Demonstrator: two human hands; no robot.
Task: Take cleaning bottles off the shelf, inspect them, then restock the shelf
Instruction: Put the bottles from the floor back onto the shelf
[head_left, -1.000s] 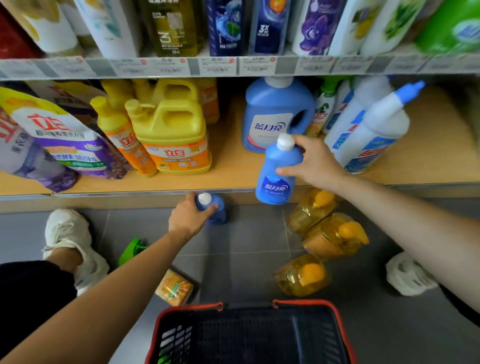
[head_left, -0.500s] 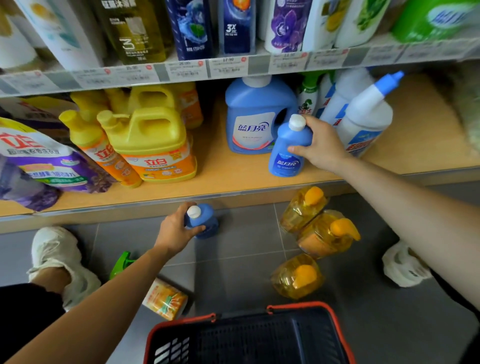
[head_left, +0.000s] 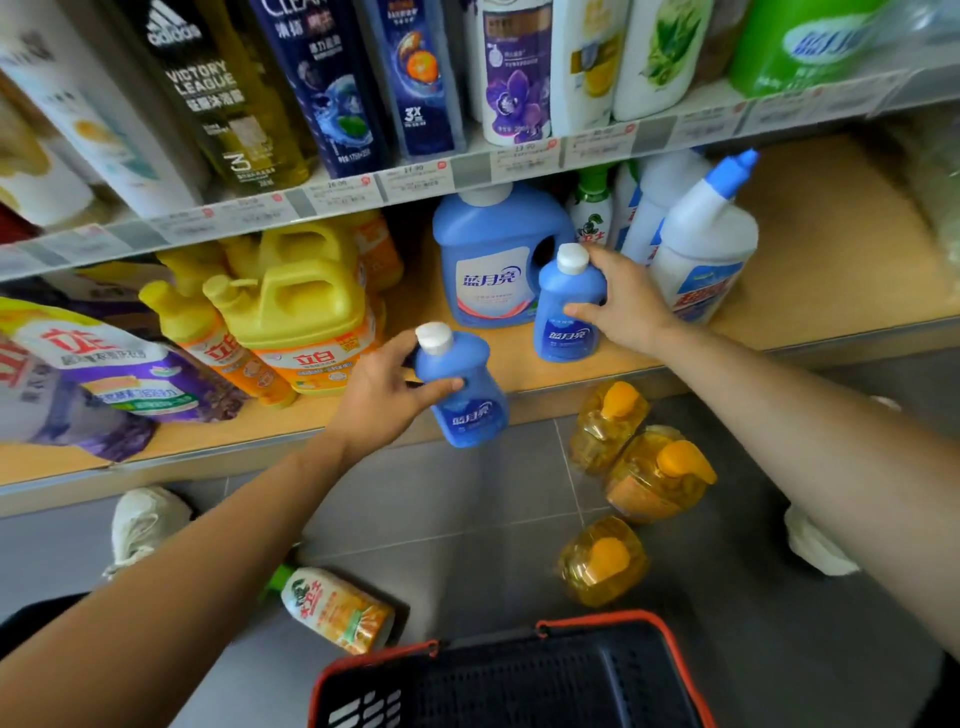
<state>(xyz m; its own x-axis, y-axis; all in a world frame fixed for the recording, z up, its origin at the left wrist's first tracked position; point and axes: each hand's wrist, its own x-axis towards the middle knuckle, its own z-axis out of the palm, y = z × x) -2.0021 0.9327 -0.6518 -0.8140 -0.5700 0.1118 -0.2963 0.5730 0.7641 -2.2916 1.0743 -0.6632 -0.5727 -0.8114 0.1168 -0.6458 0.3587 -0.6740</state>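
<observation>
My left hand (head_left: 387, 392) grips a small blue bottle with a white cap (head_left: 465, 400), held tilted in the air just in front of the wooden shelf's edge (head_left: 831, 291). A second small blue bottle (head_left: 566, 317) stands upright on that shelf in front of a large blue jug (head_left: 485, 260). My right hand (head_left: 631, 304) curls round its right side, near the neck. White bottles with blue spouts (head_left: 701, 244) stand just right of my right hand.
Yellow detergent jugs (head_left: 306, 306) and purple refill bags (head_left: 104, 374) fill the shelf's left part. Three amber bottles with orange caps (head_left: 654, 478) stand on the grey floor, and an orange-labelled bottle (head_left: 337, 608) lies there. A red-rimmed basket (head_left: 519, 675) sits nearest me. Shampoo bottles (head_left: 332, 78) line the upper shelf.
My left hand has lifted its blue bottle off the floor up to shelf height. My right hand has set its bottle upright on the shelf and still holds it.
</observation>
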